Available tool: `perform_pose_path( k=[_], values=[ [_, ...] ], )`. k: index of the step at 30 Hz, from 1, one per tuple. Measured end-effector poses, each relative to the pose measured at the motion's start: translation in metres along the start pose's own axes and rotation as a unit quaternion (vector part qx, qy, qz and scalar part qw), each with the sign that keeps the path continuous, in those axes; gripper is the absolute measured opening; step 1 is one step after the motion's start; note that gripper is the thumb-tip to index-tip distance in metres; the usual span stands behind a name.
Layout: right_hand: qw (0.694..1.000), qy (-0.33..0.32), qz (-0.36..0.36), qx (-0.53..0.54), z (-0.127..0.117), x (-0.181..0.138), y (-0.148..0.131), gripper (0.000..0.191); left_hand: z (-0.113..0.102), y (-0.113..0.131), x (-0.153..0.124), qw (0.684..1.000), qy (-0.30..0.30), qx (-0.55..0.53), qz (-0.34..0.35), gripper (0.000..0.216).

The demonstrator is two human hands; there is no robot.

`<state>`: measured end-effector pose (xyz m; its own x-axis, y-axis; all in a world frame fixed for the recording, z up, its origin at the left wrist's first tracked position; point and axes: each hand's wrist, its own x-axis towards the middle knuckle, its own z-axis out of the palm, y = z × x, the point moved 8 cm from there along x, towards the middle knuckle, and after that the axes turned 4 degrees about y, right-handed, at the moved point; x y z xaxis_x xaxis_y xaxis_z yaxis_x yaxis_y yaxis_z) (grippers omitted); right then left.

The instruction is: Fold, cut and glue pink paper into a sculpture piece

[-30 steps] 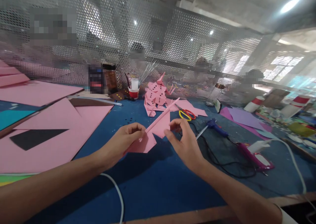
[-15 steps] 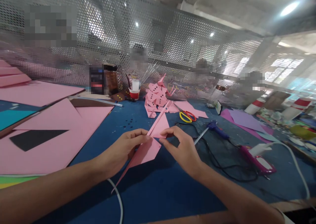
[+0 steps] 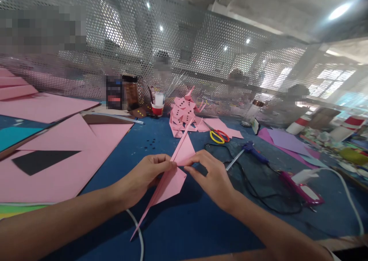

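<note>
A long, pointed piece of folded pink paper (image 3: 169,184) is held above the blue table, slanting from lower left to upper right. My left hand (image 3: 146,178) pinches it at the middle fold, thumb on top; its other fingers are partly hidden behind the paper. At the lower edge of the upper flap, my right hand (image 3: 211,176) grips the paper between thumb and fingers. Just beyond the paper's far tip stands a pink folded-paper figure (image 3: 184,111) with black dots. Scissors (image 3: 220,135) with yellow and red handles lie to its right.
Pink sheets (image 3: 66,176) with a black paper piece (image 3: 43,161) cover the left side. On the right lie a blue glue gun (image 3: 255,153), a magenta power strip (image 3: 303,188) and purple paper (image 3: 287,140). A perforated metal screen (image 3: 195,42) stands behind, with people beyond it.
Both hands keep their grip. The folded paper has come slightly lower and nearer, its bottom tip now hanging further down across the white cable.
</note>
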<state>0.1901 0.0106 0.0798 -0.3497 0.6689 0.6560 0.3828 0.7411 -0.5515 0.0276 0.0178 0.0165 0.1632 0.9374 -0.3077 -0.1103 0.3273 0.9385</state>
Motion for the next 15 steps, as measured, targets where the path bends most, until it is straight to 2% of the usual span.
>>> perform_pose_path(
  k=[10,15],
  values=[
    [1.000,-0.010,0.020,0.010,0.0022,0.0009,0.0023,0.010,0.0012,-0.0003,0.0001,1.000,0.001,0.014,0.021,0.036],
    [0.997,-0.016,0.069,0.042,0.0044,0.0008,0.0071,0.008,-0.0003,0.0010,-0.0002,0.999,0.007,0.027,0.029,0.039]
  ],
)
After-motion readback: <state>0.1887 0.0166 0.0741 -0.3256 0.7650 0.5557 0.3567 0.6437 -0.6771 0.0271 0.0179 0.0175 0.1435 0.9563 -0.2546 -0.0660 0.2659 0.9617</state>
